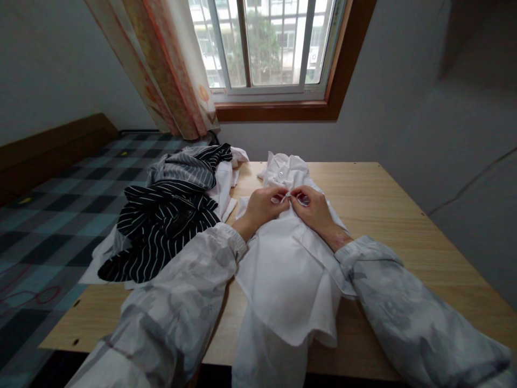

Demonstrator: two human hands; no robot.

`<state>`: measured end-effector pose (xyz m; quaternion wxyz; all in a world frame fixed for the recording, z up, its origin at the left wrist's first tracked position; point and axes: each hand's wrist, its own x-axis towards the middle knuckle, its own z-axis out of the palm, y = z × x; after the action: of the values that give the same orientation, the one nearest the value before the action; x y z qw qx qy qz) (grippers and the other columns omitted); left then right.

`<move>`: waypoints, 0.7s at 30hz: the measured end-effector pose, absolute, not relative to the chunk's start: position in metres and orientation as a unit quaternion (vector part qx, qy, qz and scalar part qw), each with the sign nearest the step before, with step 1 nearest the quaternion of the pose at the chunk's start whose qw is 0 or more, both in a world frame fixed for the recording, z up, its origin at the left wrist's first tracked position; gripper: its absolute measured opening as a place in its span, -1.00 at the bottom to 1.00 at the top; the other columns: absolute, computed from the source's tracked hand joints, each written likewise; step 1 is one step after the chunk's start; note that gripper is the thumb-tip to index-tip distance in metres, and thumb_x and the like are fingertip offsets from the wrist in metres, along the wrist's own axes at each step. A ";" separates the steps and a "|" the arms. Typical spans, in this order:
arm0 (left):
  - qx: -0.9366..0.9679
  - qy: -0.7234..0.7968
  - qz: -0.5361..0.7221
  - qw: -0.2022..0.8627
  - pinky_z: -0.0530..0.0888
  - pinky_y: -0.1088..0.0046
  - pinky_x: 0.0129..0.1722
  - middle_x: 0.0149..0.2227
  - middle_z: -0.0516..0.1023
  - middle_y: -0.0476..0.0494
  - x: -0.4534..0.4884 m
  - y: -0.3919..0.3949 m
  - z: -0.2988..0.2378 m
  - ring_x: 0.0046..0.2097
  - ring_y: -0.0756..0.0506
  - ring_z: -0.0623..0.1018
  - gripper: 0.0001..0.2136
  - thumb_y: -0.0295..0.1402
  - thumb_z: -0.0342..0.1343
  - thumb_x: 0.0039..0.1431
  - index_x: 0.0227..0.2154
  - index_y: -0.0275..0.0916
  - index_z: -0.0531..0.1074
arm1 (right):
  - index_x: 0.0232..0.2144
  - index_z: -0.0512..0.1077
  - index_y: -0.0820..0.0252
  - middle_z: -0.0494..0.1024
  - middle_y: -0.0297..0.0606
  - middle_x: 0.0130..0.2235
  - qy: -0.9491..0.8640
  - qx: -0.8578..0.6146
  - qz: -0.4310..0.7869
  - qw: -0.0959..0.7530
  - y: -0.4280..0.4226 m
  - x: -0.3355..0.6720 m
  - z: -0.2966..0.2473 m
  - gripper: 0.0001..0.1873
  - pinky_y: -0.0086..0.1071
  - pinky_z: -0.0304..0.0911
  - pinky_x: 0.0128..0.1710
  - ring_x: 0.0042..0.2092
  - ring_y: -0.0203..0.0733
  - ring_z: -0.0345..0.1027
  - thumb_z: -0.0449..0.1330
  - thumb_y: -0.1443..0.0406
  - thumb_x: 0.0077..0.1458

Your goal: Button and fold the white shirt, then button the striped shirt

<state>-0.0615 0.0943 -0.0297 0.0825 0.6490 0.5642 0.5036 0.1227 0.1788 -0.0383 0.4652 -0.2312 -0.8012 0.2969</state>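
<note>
A white shirt lies lengthwise on the wooden table, collar toward the window and hem hanging over the near edge. My left hand and my right hand meet at its front placket, below the collar. Both hands are closed, thumbs and fingertips pinching the fabric where the two front edges come together. A small button shows on the shirt just beyond my fingers. Whatever lies right between the fingertips is too small to make out.
The table has a pale wood top. Black-and-white striped clothing and other white garments are heaped at its left. A bed with a checked cover adjoins on the left. Beyond are a window and a curtain.
</note>
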 end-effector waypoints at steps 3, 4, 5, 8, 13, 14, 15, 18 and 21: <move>0.659 0.567 0.489 0.069 0.57 0.29 -0.10 -0.21 0.77 -0.16 -0.064 0.095 -0.031 -0.22 -0.18 0.72 -0.82 -0.29 0.42 0.24 -0.11 -0.12 0.76 | -0.25 0.58 0.06 0.72 -0.21 -0.24 -0.805 -0.238 0.294 0.457 0.179 0.123 -0.038 -0.89 -0.17 0.47 -0.15 -0.22 -0.04 0.57 0.28 0.20 0.28; 0.661 0.566 0.488 0.070 0.57 0.29 -0.10 -0.21 0.77 -0.16 -0.064 0.095 -0.031 -0.21 -0.18 0.72 -0.83 -0.29 0.42 0.25 -0.11 -0.12 0.76 | -0.25 0.58 0.06 0.71 -0.20 -0.24 -0.807 -0.240 0.292 0.454 0.180 0.123 -0.038 -0.89 -0.17 0.47 -0.15 -0.22 -0.04 0.57 0.28 0.20 0.29; 0.663 0.563 0.487 0.071 0.57 0.29 -0.09 -0.20 0.78 -0.15 -0.064 0.095 -0.032 -0.21 -0.18 0.71 -0.83 -0.29 0.42 0.25 -0.11 -0.11 0.76 | -0.25 0.57 0.07 0.71 -0.20 -0.24 -0.809 -0.240 0.291 0.451 0.180 0.123 -0.038 -0.89 -0.18 0.46 -0.16 -0.22 -0.03 0.56 0.28 0.20 0.29; 0.669 0.559 0.484 0.072 0.54 0.31 -0.10 -0.20 0.77 -0.14 -0.065 0.095 -0.032 -0.21 -0.17 0.69 -0.86 -0.29 0.40 0.26 -0.14 -0.10 0.75 | -0.24 0.57 0.08 0.71 -0.20 -0.24 -0.815 -0.231 0.292 0.444 0.183 0.124 -0.040 -0.91 -0.20 0.45 -0.17 -0.23 -0.05 0.55 0.28 0.22 0.28; 0.686 0.560 0.461 0.048 0.48 0.35 -0.17 -0.25 0.74 -0.14 -0.065 0.096 -0.032 -0.26 -0.14 0.65 -0.88 -0.28 0.40 0.26 -0.18 -0.13 0.72 | -0.25 0.58 0.09 0.70 -0.24 -0.26 -0.811 -0.221 0.297 0.453 0.184 0.124 -0.043 -0.91 -0.23 0.42 -0.19 -0.25 -0.08 0.55 0.28 0.24 0.28; 0.689 0.561 0.457 0.040 0.48 0.36 -0.18 -0.26 0.74 -0.14 -0.065 0.096 -0.032 -0.26 -0.13 0.65 -0.89 -0.29 0.39 0.26 -0.19 -0.14 0.71 | -0.26 0.59 0.09 0.70 -0.24 -0.26 -0.811 -0.220 0.297 0.454 0.184 0.123 -0.043 -0.91 -0.23 0.41 -0.19 -0.26 -0.08 0.55 0.28 0.23 0.28; 0.690 0.563 0.453 0.030 0.48 0.36 -0.18 -0.26 0.73 -0.13 -0.065 0.096 -0.032 -0.27 -0.13 0.64 -0.90 -0.29 0.39 0.25 -0.21 -0.15 0.70 | -0.26 0.59 0.09 0.70 -0.25 -0.26 -0.811 -0.220 0.299 0.453 0.184 0.123 -0.043 -0.90 -0.23 0.41 -0.19 -0.26 -0.08 0.55 0.29 0.23 0.28; 0.688 0.575 0.443 0.002 0.48 0.38 -0.21 -0.29 0.72 -0.10 -0.064 0.096 -0.031 -0.29 -0.11 0.63 -0.90 -0.29 0.39 0.24 -0.23 -0.16 0.68 | -0.26 0.61 0.09 0.72 -0.24 -0.25 -0.812 -0.223 0.305 0.445 0.184 0.122 -0.042 -0.88 -0.22 0.42 -0.18 -0.25 -0.08 0.56 0.29 0.21 0.28; 0.681 0.584 0.442 -0.006 0.50 0.40 -0.22 -0.29 0.72 -0.08 -0.062 0.097 -0.031 -0.30 -0.09 0.63 -0.89 -0.28 0.39 0.24 -0.24 -0.18 0.66 | -0.26 0.62 0.08 0.73 -0.23 -0.24 -0.811 -0.227 0.310 0.441 0.184 0.121 -0.042 -0.86 -0.20 0.43 -0.16 -0.23 -0.06 0.57 0.30 0.19 0.29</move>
<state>-0.0620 0.0967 -0.0314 -0.0056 0.6808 0.5837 0.4425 0.1211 0.1839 -0.0418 0.4411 -0.2272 -0.8108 0.3105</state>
